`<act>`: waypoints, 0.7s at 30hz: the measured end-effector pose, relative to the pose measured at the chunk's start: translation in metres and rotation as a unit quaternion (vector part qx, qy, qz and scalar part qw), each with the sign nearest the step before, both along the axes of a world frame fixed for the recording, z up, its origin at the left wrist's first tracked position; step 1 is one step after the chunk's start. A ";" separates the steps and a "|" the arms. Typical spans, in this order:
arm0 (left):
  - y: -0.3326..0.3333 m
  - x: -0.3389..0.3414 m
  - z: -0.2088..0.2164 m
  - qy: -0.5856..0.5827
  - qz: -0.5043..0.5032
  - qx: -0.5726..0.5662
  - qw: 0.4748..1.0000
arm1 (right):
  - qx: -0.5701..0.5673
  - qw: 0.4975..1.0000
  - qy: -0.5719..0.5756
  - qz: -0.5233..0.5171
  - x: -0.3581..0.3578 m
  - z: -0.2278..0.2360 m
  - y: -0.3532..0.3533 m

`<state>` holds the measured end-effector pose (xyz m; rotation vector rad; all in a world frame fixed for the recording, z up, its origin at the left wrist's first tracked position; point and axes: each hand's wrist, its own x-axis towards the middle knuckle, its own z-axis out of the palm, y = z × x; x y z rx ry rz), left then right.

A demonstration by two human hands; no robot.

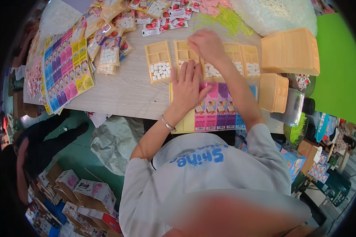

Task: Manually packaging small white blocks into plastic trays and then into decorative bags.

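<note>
Several small cream plastic trays [156, 51] stand in a row on the table, white pellets [160, 71] filling their near compartments. My left hand [187, 86] lies flat with fingers stretched, its tips over the near part of the second tray. Above the far compartments of the second and third trays is my right hand [206, 46], fingers curled together; whatever they may pinch is hidden. Under my left wrist lies a colourful printed card sheet [210, 118]. Bright green paper shreds [234, 23] are heaped just beyond my right hand.
Stacks of empty trays [289, 53] stand on the right. Strawberry-printed sachets [166, 24] and a plastic bag of white pellets [271, 17] lie at the back. Filled, lidded trays [108, 57] and printed sheets [67, 71] crowd the left. Another person stands at far left.
</note>
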<state>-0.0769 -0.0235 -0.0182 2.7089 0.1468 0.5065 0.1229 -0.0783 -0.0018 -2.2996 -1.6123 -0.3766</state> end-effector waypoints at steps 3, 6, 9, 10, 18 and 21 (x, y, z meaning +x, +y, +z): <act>0.025 -0.004 0.021 0.009 0.016 -0.014 1.000 | 0.085 0.986 0.053 -0.131 0.039 -0.002 -0.008; 0.079 -0.004 0.010 -0.007 0.106 0.049 0.993 | -0.011 0.988 -0.014 -0.153 0.074 -0.003 -0.002; 0.100 -0.007 -0.009 0.045 0.113 0.050 0.991 | -0.055 0.990 0.008 -0.127 0.088 -0.013 0.001; 0.100 -0.008 -0.009 0.042 0.095 0.041 0.994 | -0.049 0.992 -0.030 -0.111 0.090 -0.017 0.002; 0.101 -0.009 -0.011 0.021 0.090 0.012 0.996 | 0.162 0.976 0.030 -0.144 0.053 -0.003 0.011; 0.101 -0.005 -0.009 0.016 0.079 0.019 0.997 | 0.043 0.996 0.060 0.041 -0.001 0.007 0.034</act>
